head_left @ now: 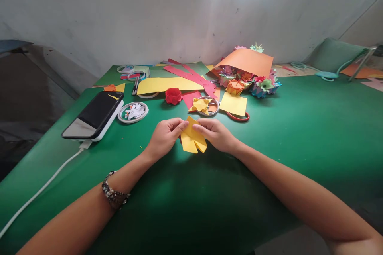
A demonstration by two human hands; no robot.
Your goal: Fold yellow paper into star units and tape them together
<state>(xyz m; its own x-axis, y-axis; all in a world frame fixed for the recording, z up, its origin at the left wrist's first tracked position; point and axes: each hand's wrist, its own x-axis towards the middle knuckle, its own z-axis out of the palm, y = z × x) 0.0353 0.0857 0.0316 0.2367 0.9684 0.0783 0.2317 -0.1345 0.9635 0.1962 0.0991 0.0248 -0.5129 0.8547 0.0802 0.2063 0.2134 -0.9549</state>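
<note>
Green desk (305, 119) before a grey wall (119, 16). Left hand (163, 135) and right hand (219, 133): fingers pinched closed on folded paper (188, 138), between the desk's far and near edges. Risk: uneven pull could tear it or skew its creases.

Craft corner, green table (314, 127), paper flowers (264, 87), scuffed wall (119, 16)

I've got a green table (299, 127) on my feed, and it's busy! Left side, a white block (110, 121) lies under a phone (91, 115), a cable (44, 190) trailing off towards the near-left. Beside them, a tape roll (133, 121) circles white scraps (134, 110). Centre now: a red paper cup (172, 96). Right of that, scissors (241, 119) peek from under a yellow square (234, 104), paper flowers (265, 87) clustered beyond.
</note>
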